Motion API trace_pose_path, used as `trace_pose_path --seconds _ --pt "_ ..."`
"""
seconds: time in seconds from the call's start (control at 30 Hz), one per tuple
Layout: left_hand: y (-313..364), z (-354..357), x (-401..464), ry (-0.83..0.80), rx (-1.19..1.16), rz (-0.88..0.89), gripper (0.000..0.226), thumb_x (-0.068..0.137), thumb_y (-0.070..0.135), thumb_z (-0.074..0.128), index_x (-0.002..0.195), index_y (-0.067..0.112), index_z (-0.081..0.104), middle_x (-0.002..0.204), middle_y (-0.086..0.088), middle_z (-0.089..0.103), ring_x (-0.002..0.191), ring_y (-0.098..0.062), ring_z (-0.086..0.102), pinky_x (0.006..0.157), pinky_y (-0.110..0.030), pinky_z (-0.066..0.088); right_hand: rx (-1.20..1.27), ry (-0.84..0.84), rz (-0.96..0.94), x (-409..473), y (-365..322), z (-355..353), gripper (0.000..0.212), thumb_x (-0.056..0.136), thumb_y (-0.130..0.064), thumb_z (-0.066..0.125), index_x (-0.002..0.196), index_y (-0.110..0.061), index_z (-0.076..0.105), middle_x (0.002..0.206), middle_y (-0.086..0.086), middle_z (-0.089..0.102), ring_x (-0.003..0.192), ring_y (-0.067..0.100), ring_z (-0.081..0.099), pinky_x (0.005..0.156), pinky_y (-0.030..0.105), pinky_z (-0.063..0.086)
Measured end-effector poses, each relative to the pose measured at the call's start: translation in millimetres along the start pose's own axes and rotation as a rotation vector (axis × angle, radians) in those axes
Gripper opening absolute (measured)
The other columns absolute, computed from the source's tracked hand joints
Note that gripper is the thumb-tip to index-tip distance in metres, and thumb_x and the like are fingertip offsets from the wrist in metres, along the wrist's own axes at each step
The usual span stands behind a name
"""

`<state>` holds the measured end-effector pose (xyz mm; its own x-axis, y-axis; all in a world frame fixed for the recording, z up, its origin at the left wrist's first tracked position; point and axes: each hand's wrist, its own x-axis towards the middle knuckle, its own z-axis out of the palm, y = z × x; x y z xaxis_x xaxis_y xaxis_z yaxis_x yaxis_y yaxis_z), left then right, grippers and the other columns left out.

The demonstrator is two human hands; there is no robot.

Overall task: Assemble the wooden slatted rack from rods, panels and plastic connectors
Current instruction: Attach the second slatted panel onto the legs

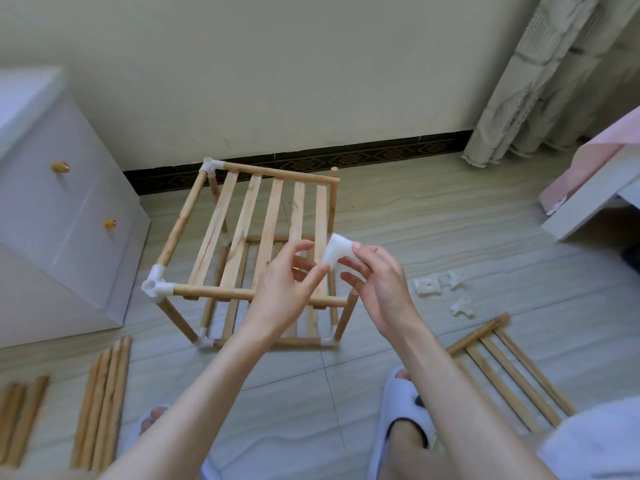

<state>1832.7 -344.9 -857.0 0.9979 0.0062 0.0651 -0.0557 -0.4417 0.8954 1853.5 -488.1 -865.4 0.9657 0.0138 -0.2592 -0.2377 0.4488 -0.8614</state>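
A partly built wooden rack (242, 233) stands on the floor, with a slatted top panel, a lower slatted panel and white plastic connectors (157, 287) at its left corners. My right hand (377, 282) pinches a white plastic connector (337, 252) above the rack's right side. My left hand (287, 282) hovers beside it with fingers spread, fingertips touching the connector's lower edge. The rack's right corners show bare rod ends.
Loose white connectors (440, 287) lie on the floor to the right. A spare slatted panel (509, 368) lies at lower right. Several loose rods (104, 396) lie at lower left. A white cabinet (52, 209) stands left; a curtain (554, 77) hangs right. My slippered feet (403, 424) are below.
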Motion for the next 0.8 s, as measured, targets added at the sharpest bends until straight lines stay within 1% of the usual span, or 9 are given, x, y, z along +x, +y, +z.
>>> trace_pose_path --seconds 0.1,0.17,0.27,0.37,0.43,0.53,0.57,0.67,0.8 --pt "3.3 -4.6 -9.1 0.065 -0.023 0.035 0.021 0.086 0.026 0.066 0.105 0.022 0.059 0.087 0.010 0.064 0.081 0.001 0.060 0.066 -0.007 0.045 0.071 -0.050 0.034 -16.0 5.4 4.2 0.018 0.093 -0.012 0.053 0.074 -0.013 0.051 0.080 0.001 0.066 0.083 0.015 0.063 0.066 0.026 0.046" --pt "0.3 -5.1 -16.2 0.064 -0.024 0.038 0.019 0.084 0.025 0.068 0.102 0.021 0.060 0.086 0.009 0.064 0.081 0.000 0.060 0.068 -0.009 0.047 0.052 -0.065 0.047 -21.7 8.2 3.5 0.018 0.093 -0.011 0.051 0.075 -0.013 0.052 0.080 0.002 0.067 0.083 0.015 0.063 0.067 0.027 0.045" --pt "-6.4 -6.6 -23.5 0.024 -0.016 0.020 0.022 0.084 0.024 0.069 0.103 0.019 0.060 0.089 0.006 0.066 0.084 -0.003 0.062 0.072 -0.015 0.051 -0.018 -0.101 0.057 -28.0 11.7 3.8 0.016 0.092 -0.008 0.051 0.077 -0.010 0.053 0.080 0.005 0.068 0.081 0.017 0.064 0.070 0.030 0.047" --pt "-11.0 -9.7 -26.2 -0.016 0.023 0.031 0.018 0.086 0.021 0.066 0.104 0.020 0.061 0.095 0.004 0.065 0.086 -0.005 0.062 0.074 -0.015 0.051 -0.054 -0.116 0.085 -31.8 18.1 2.2 0.009 0.093 -0.003 0.047 0.091 -0.007 0.055 0.086 0.009 0.068 0.078 0.016 0.066 0.068 0.028 0.051" --pt "-12.3 -12.3 -26.0 -0.023 0.053 0.048 0.018 0.088 0.019 0.063 0.107 0.020 0.063 0.101 0.002 0.062 0.087 -0.005 0.060 0.075 -0.012 0.049 -0.167 -0.123 0.078 -32.3 22.6 -0.3 0.017 0.092 -0.004 0.048 0.104 -0.010 0.058 0.099 0.010 0.067 0.085 0.017 0.064 0.070 0.028 0.051" --pt "-11.9 -16.7 -23.0 -0.041 0.071 0.051 0.024 0.091 0.017 0.059 0.114 0.019 0.063 0.109 0.003 0.056 0.091 -0.003 0.057 0.077 -0.007 0.046 -0.347 -0.154 0.014 -32.8 25.3 -1.6 0.022 0.093 -0.015 0.054 0.113 -0.021 0.060 0.108 0.000 0.067 0.093 0.013 0.062 0.071 0.026 0.049" --pt "-12.0 -17.7 -21.8 -0.048 0.078 0.049 0.025 0.091 0.015 0.058 0.115 0.019 0.064 0.110 0.003 0.055 0.092 -0.002 0.055 0.078 -0.007 0.045 -0.373 -0.158 0.000 -33.0 25.3 -1.5 0.023 0.093 -0.021 0.055 0.115 -0.022 0.060 0.109 -0.001 0.067 0.095 0.012 0.063 0.072 0.026 0.049" --pt "-12.0 -18.0 -19.8 -0.055 0.065 0.042 0.025 0.091 0.007 0.058 0.111 0.019 0.066 0.108 0.002 0.057 0.096 -0.007 0.056 0.085 -0.016 0.048 -0.403 -0.139 -0.026 -32.0 23.8 -2.6 0.027 0.089 -0.030 0.060 0.115 -0.023 0.060 0.112 0.000 0.066 0.096 0.011 0.064 0.072 0.025 0.049" --pt "-8.8 -13.5 -19.6 -0.048 0.034 0.083 0.025 0.088 0.003 0.061 0.107 0.018 0.067 0.103 0.006 0.059 0.094 -0.005 0.059 0.084 -0.016 0.049 -0.521 -0.162 -0.074 -30.0 22.3 -6.1 0.027 0.087 -0.022 0.064 0.114 -0.023 0.061 0.101 -0.007 0.064 0.084 0.003 0.061 0.069 0.019 0.049"
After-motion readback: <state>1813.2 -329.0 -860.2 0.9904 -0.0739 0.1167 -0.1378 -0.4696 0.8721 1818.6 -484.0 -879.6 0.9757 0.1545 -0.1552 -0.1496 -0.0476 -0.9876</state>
